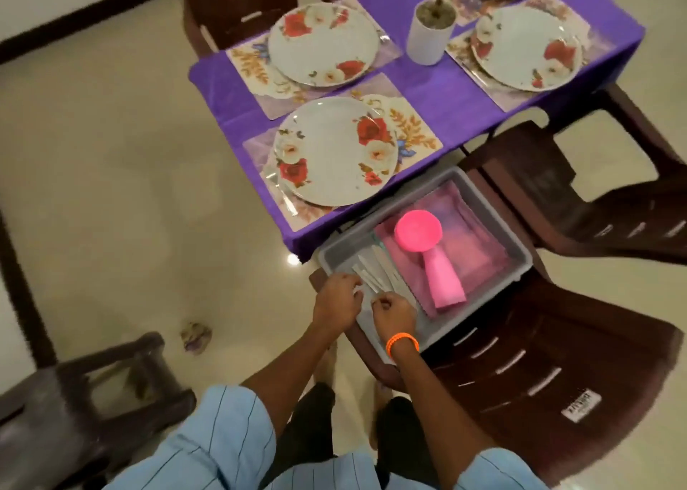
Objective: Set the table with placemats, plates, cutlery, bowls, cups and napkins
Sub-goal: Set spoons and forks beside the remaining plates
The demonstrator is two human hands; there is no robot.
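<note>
On the brown plastic chair (pixel 539 370) beside the desk (pixel 446 91) sits a grey bin (pixel 490 207), and both hands reach into its near end. The left hand (pixel 336 300) curls its fingers over a loose bunch of white cutlery (pixel 375 270); the right hand (pixel 394 313), an orange bracelet (pixel 402 342) on its wrist, pinches the near end of a piece from that bunch. Whether the left grip truly holds a piece, I cannot tell. Beside the cutlery lie folded pink napkins (pixel 479 244) with a stack of pink cups (pixel 427 244) lying across them. Up on the purple cloth, floral plates (pixel 334 151) rest on patterned placemats (pixel 416 125) around a white plant pot (pixel 429 39).
</note>
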